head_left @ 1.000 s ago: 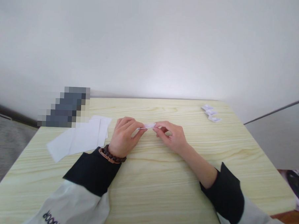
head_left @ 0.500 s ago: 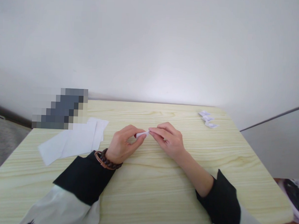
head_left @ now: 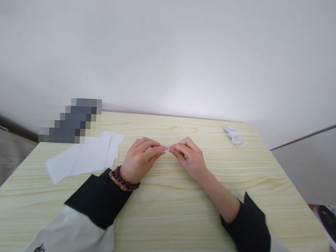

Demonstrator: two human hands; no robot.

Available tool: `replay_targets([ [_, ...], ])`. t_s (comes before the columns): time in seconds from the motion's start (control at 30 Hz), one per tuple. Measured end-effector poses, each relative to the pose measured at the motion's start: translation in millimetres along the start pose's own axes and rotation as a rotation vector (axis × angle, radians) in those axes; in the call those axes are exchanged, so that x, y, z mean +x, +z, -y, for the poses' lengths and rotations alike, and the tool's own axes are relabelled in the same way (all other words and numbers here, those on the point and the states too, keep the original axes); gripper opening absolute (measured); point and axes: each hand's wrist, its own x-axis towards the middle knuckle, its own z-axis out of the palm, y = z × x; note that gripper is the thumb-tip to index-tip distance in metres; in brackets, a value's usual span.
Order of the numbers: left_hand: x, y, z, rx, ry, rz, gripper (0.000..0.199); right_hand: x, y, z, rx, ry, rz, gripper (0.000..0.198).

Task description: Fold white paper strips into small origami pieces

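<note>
Between both hands, just above the middle of the table, is a small folded piece of white paper (head_left: 167, 149), seen nearly edge-on. My left hand (head_left: 141, 157), with a beaded bracelet (head_left: 123, 179) at its wrist, pinches the paper's left end between thumb and fingers. At the other end, my right hand (head_left: 190, 156) grips it with thumb and fingertips. The fingers hide most of the paper, so its folded shape cannot be made out.
Several white paper sheets (head_left: 91, 156) lie overlapping on the left of the wood-grain table (head_left: 169, 215). Beyond them is a blurred-out dark object (head_left: 73, 123). Small folded white paper pieces (head_left: 234, 135) lie at the back right. A white wall (head_left: 171, 55) rises behind the table.
The folded paper has been tilted and now shows as a thinner strip. My left thumb and fingers have shifted along it, and my fingertips cover more of it.
</note>
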Motion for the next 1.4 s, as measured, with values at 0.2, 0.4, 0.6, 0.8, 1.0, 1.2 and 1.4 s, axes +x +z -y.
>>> replay_targets([
  [0.2, -5.8, 3.8, 3.6, -0.054, 0.010, 0.011, 0.021, 0.3, 1.6, -2.1, 0.089, 0.045, -0.043, 0.014],
  [0.4, -6.2, 2.8, 4.2, -0.057, 0.014, 0.001, 0.021, 2.1, -1.1, 1.5, 0.168, 0.143, -0.027, 0.014],
  [0.6, -2.2, -0.3, 0.3, -0.015, -0.012, 0.002, 0.015, 1.4, -3.5, 0.1, 0.098, 0.040, 0.009, 0.011],
  [0.8, -1.5, -0.4, -1.5, -0.001, -0.018, -0.004, 0.013, 2.0, -4.3, 0.8, 0.071, 0.008, 0.019, 0.011],
  [1.0, -2.4, 1.6, -2.3, -0.070, -0.075, -0.065, 0.025, 2.2, -5.9, 2.1, 0.040, -0.064, 0.007, 0.014],
  [1.2, -2.3, 1.0, -3.5, -0.093, -0.080, -0.019, 0.018, 0.0, -2.5, 1.2, -0.004, -0.042, -0.077, 0.013],
  [1.4, 2.2, -1.1, -6.4, -0.190, -0.135, 0.006, 0.008, 1.4, -1.7, 3.2, 0.090, 0.123, -0.116, 0.013],
])
